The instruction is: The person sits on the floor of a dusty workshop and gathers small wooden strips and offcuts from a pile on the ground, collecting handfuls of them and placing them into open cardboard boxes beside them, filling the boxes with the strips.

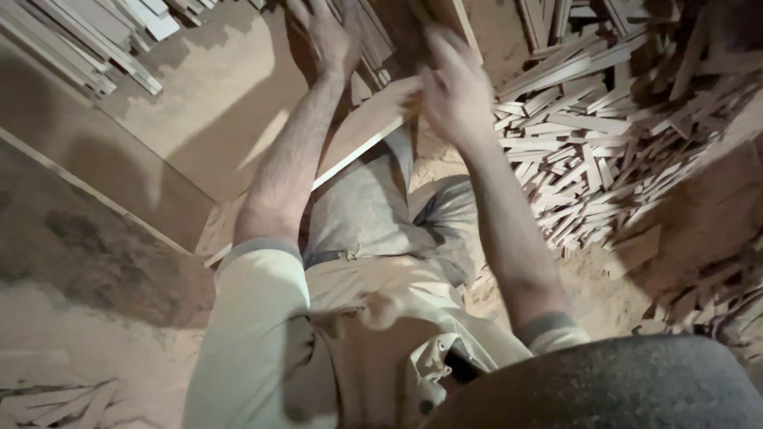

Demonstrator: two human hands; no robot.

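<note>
Board handling, mid-step.
Left hand (322,36) spread flat beside stacked strips (79,44); right hand (455,91), blurred, fingers loosely together on board (362,127); firmer hold needed next; offcut pile (588,151) adjacent.

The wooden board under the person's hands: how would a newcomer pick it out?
Start at the heap of short wood offcuts on the right. Left of it, both hands meet on one long pale board slanting above the knees. Unlike the offcuts, it is wide and smooth.

A heap of short wood offcuts (604,151) lies on the sawdust floor (588,294), with a bundle of long slats (79,48) well apart from the heap.
</note>
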